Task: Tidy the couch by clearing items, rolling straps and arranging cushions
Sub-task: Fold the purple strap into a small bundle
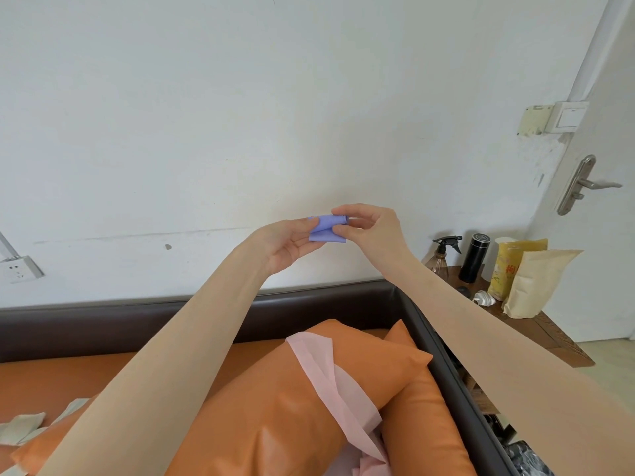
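A small purple strap (327,229), partly rolled, is held up in front of the white wall, well above the couch. My left hand (287,245) supports it from the left with its fingertips. My right hand (369,228) pinches the rolled end between thumb and fingers. Below, a pink strap (323,372) drapes loosely across an orange cushion (275,417). A second orange cushion (417,403) leans against the couch's dark right arm (446,365). A pale grey-green strap (24,429) lies at the lower left on the orange seat (68,376).
A wooden side table (549,334) right of the couch carries a spray bottle (443,250), a black flask (476,257), a yellow bag and a kraft pouch (536,283). A door with a metal handle (584,183) is at far right. A wall socket (19,271) sits at left.
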